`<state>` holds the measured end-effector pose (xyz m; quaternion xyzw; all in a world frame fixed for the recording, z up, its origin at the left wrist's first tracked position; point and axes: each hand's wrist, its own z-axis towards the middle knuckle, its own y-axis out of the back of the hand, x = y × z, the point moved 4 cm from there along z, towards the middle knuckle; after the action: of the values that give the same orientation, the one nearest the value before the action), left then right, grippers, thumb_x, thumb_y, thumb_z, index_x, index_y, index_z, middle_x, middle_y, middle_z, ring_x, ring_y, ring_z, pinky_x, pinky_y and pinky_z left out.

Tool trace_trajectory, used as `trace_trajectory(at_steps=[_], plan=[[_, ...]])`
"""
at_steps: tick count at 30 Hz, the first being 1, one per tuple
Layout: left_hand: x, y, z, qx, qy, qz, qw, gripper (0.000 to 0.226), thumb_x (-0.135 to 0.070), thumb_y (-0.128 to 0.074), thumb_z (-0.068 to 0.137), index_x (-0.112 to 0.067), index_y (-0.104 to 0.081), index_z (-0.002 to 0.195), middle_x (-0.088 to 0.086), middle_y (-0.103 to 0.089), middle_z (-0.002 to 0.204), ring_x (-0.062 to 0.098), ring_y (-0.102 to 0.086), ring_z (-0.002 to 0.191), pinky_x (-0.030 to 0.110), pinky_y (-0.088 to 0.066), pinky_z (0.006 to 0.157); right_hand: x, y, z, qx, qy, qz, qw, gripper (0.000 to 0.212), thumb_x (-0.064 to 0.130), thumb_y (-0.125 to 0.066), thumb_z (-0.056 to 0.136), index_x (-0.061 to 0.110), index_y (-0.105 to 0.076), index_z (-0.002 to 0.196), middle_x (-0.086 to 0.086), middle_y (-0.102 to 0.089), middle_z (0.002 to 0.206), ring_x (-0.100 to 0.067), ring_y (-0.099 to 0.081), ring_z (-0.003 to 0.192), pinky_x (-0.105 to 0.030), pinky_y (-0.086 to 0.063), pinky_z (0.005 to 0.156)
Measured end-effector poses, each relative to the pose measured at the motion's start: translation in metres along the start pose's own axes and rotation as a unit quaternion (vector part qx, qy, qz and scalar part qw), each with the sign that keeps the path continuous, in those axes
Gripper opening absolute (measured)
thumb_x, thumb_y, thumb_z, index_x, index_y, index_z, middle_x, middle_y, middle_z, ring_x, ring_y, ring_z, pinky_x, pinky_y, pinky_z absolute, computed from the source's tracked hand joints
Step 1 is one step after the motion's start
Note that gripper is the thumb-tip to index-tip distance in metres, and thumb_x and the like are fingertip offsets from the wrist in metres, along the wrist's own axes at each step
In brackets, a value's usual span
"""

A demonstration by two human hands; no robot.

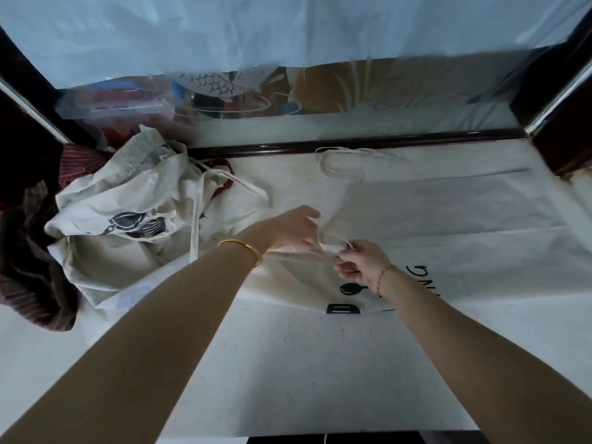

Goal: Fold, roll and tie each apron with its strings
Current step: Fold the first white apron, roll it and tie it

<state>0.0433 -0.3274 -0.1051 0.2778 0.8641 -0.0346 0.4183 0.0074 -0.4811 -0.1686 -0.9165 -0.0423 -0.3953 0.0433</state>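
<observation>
1. Far left: dark striped cloth [28, 283]. Crumpled and soft, with thin pale lines.

2. Left: heap of cream aprons [128, 219], not yet folded, tapes trailing. Risk, as I judge it: a loose tape here could snag the one I am working. Thin matte cotton, creased, with a black print.

3. Centre: my left hand [294, 229] and right hand [362, 264], close together, both pinching the waist string [333, 243]. Risk: a hard tug would drag the cloth askew and spoil the fold. The string is a narrow, flat, limp tape.

4. Centre to right: flat apron [448, 213], spread on the white table [288, 363]. Smooth cream weave, black lettering on its near part, neck loop [339, 161] lying at the far edge.
</observation>
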Motion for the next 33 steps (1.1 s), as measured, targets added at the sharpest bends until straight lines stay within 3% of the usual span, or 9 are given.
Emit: trace_trajectory(at_steps=[3, 6, 11, 17, 22, 25, 27, 29, 33], plan=[[0.025, 0.03, -0.003, -0.101, -0.022, 0.192, 0.976, 0.053, 0.001, -0.058, 0.086, -0.011, -0.041, 0.134, 0.01, -0.046, 0.133, 0.024, -0.054, 0.11, 0.032, -0.047, 0.095, -0.001, -0.002, 0.008, -0.049, -0.028, -0.02, 0.998, 0.009, -0.005, -0.051, 0.092, -0.001, -0.054, 0.1, -0.014, -0.058, 0.078, -0.021, -0.06, 0.063, -0.024, -0.055, 0.047], [0.055, 0.035, -0.006, -0.092, 0.02, 0.427, 0.9, 0.056, -0.019, -0.063, 0.085, -0.02, -0.04, 0.135, 0.006, -0.044, 0.133, 0.027, -0.043, 0.123, 0.038, -0.039, 0.102, 0.0, -0.005, 0.013, -0.069, -0.045, -0.048, 0.995, 0.011, -0.008, -0.048, 0.091, 0.002, -0.051, 0.092, -0.014, -0.057, 0.08, -0.022, -0.06, 0.062, -0.026, -0.056, 0.047], [0.097, 0.037, -0.012, -0.137, 0.04, 0.548, 0.824, 0.039, -0.007, -0.044, 0.093, -0.019, -0.04, 0.13, 0.008, -0.048, 0.121, 0.028, -0.046, 0.113, 0.041, -0.04, 0.095, -0.002, -0.004, 0.023, -0.131, -0.051, -0.116, 0.983, 0.011, 0.004, -0.044, 0.097, 0.006, -0.052, 0.105, -0.012, -0.06, 0.073, -0.019, -0.057, 0.057, -0.03, -0.055, 0.058], [0.107, 0.031, -0.019, -0.14, -0.001, 0.657, 0.741, 0.036, -0.001, -0.048, 0.089, -0.013, -0.045, 0.123, 0.007, -0.047, 0.115, 0.024, -0.047, 0.108, 0.034, -0.042, 0.084, -0.019, 0.026, 0.023, -0.224, -0.04, -0.112, 0.967, 0.008, 0.004, -0.052, 0.09, 0.002, -0.052, 0.098, -0.017, -0.056, 0.075, -0.02, -0.048, 0.043, -0.023, -0.045, 0.04], [0.079, -0.006, -0.009, -0.127, -0.073, 0.637, 0.756, 0.057, -0.013, -0.06, 0.079, -0.015, -0.038, 0.131, 0.008, -0.041, 0.131, 0.025, -0.039, 0.121, 0.035, -0.038, 0.099, -0.026, 0.045, 0.013, -0.205, -0.023, -0.143, 0.968, 0.022, 0.002, -0.064, 0.084, 0.008, -0.044, 0.091, -0.015, -0.056, 0.078, -0.019, -0.049, 0.045, -0.024, -0.047, 0.04], [0.059, -0.062, 0.005, -0.058, -0.117, 0.593, 0.795, 0.086, -0.026, -0.06, 0.084, -0.015, -0.007, 0.151, 0.014, -0.005, 0.158, 0.031, -0.009, 0.145, 0.043, -0.017, 0.118, -0.019, 0.053, 0.008, -0.141, -0.038, -0.112, 0.983, 0.025, 0.01, -0.066, 0.084, 0.005, -0.047, 0.101, -0.013, -0.056, 0.078, -0.02, -0.053, 0.049, -0.025, -0.048, 0.043], [0.055, -0.096, 0.015, -0.02, -0.116, 0.612, 0.782, 0.098, -0.046, -0.059, 0.086, -0.012, 0.007, 0.151, 0.015, 0.011, 0.158, 0.032, 0.004, 0.146, 0.044, -0.009, 0.119, -0.012, 0.074, 0.001, -0.153, -0.001, -0.173, 0.973, 0.026, 0.017, -0.061, 0.086, 0.005, -0.051, 0.107, -0.011, -0.056, 0.088, -0.024, -0.056, 0.064, -0.029, -0.05, 0.055], [0.057, -0.12, 0.027, 0.0, -0.103, 0.653, 0.75, 0.113, -0.06, -0.06, 0.08, -0.008, 0.013, 0.149, 0.017, 0.015, 0.157, 0.035, 0.006, 0.145, 0.046, -0.01, 0.118, -0.005, 0.108, -0.013, -0.192, 0.061, -0.331, 0.922, 0.034, 0.016, -0.058, 0.084, 0.012, -0.051, 0.116, -0.008, -0.053, 0.107, -0.026, -0.056, 0.091, -0.035, -0.049, 0.076], [0.056, -0.14, 0.042, -0.005, -0.078, 0.721, 0.688, 0.133, -0.069, -0.066, 0.067, -0.001, 0.014, 0.147, 0.018, 0.011, 0.156, 0.039, 0.003, 0.144, 0.048, -0.018, 0.116, -0.016, 0.174, -0.038, -0.179, 0.039, -0.659, 0.729, 0.045, 0.015, -0.052, 0.084, 0.015, -0.046, 0.129, -0.009, -0.044, 0.126, -0.03, -0.044, 0.117, -0.04, -0.044, 0.092]])
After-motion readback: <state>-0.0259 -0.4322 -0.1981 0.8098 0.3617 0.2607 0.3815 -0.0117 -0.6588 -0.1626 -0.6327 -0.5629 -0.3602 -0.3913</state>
